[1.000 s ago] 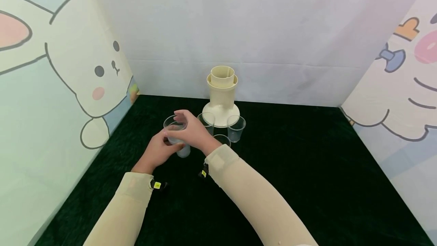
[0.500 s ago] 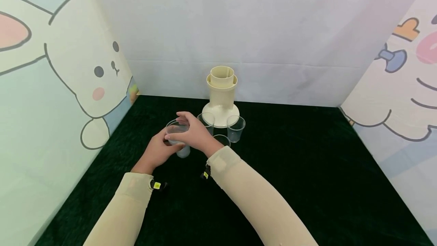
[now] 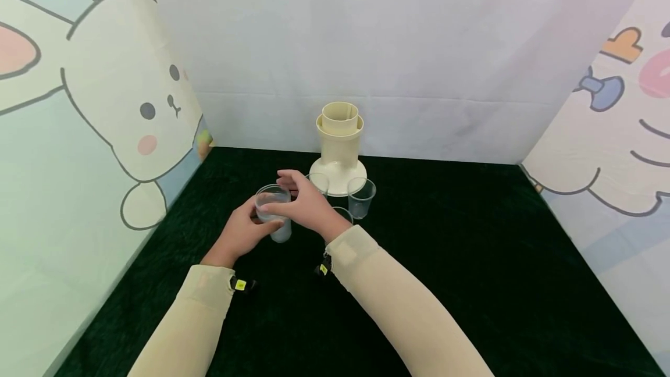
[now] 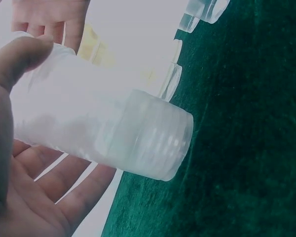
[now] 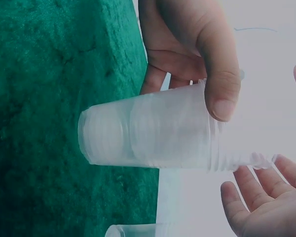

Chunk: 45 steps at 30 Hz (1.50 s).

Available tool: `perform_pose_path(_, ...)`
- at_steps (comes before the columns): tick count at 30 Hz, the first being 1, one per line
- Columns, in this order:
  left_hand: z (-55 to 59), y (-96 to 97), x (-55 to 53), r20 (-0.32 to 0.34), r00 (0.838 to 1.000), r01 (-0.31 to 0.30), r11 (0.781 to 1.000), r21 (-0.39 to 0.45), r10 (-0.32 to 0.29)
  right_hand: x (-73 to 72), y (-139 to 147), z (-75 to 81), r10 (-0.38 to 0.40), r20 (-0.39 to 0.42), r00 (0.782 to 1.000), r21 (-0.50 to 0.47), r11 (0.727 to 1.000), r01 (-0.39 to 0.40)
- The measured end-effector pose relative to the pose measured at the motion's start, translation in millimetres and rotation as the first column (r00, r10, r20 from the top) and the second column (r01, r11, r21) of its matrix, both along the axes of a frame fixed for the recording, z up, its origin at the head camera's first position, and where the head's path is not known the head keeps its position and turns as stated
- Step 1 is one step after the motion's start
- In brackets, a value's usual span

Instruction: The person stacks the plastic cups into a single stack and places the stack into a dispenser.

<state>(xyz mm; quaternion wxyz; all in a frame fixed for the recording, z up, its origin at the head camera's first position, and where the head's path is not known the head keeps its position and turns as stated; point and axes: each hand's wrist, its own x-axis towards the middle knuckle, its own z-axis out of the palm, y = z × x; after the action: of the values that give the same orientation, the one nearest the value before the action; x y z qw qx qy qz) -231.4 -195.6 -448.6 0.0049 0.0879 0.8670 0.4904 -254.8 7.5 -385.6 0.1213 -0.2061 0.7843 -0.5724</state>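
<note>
My left hand (image 3: 243, 231) grips a stack of clear plastic cups (image 3: 281, 231), its thumb on the near side. In the left wrist view the nested cups (image 4: 103, 113) lie across that hand's spread fingers (image 4: 69, 182), close over the cloth. Right at the top rims is my right hand (image 3: 306, 202), fingers loosely extended and thumb beside the rim. The right wrist view shows its fingers (image 5: 266, 197) beside the stack's rims (image 5: 222, 143). Several rims sit close together there.
A cream two-tier cylinder on a round base (image 3: 340, 147) stands at the back. Single clear cups stand before it: one at right (image 3: 361, 198), one partly hidden behind the right hand (image 3: 319, 182), and one nearer (image 3: 342, 213). Dark green cloth (image 3: 471, 260) covers the table.
The top cup has come down slightly into the stack. My right hand has drawn back a little to the right, its fingers leaving the cup's rim. My left hand stays nearly still.
</note>
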Motion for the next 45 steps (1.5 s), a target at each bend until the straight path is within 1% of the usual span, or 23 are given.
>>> perform_pose_path(11, 0.8, 1.7, 1.4, -0.007, 1.0, -0.023, 1.0, -0.001, 0.023, 6.9, 21.5, 5.5, -0.039, -0.056, 0.998, 0.007, 0.999, 0.039)
perform_pose_path(15, 1.7, 1.9, 2.5, -0.01, 0.999, -0.034, 0.999, 0.0, 0.034, 9.3, 32.6, 7.1, -0.03, -0.065, 0.997, 0.0, 1.0, 0.03)
perform_pose_path(19, 2.2, 2.1, 2.9, -0.003, 0.999, -0.035, 0.999, 0.002, 0.035, 9.4, 46.4, 6.9, -0.046, -0.078, 0.996, 0.005, 0.999, 0.047)
perform_pose_path(24, 1.4, 1.6, 2.2, 0.006, 0.999, -0.039, 0.999, 0.01, 0.038, 6.5, 66.9, 5.9, -0.096, -0.107, 0.99, -0.008, 0.995, 0.095)
perform_pose_path(32, 0.1, -0.8, 1.1, 0.003, 0.999, -0.042, 0.999, 0.007, 0.042, -1.1, 101.0, 5.2, -0.185, -0.141, 0.972, -0.096, 0.98, 0.173)
perform_pose_path(38, 0.9, 0.3, 0.9, 0.009, 0.999, -0.043, 0.999, 0.006, 0.043, -5.1, 124.0, 3.4, -0.279, -0.111, 0.954, -0.114, 0.957, 0.267)
perform_pose_path(42, 1.1, 0.9, 1.2, 0.012, 0.999, -0.047, 0.999, 0.006, 0.047, -5.9, 135.3, 0.7, -0.321, -0.09, 0.943, -0.126, 0.943, 0.309)
perform_pose_path(45, 0.7, 1.0, 1.3, 0.012, 0.999, -0.052, 0.999, 0.003, 0.052, -6.1, 140.9, -2.5, -0.354, -0.095, 0.931, -0.113, 0.933, 0.343)
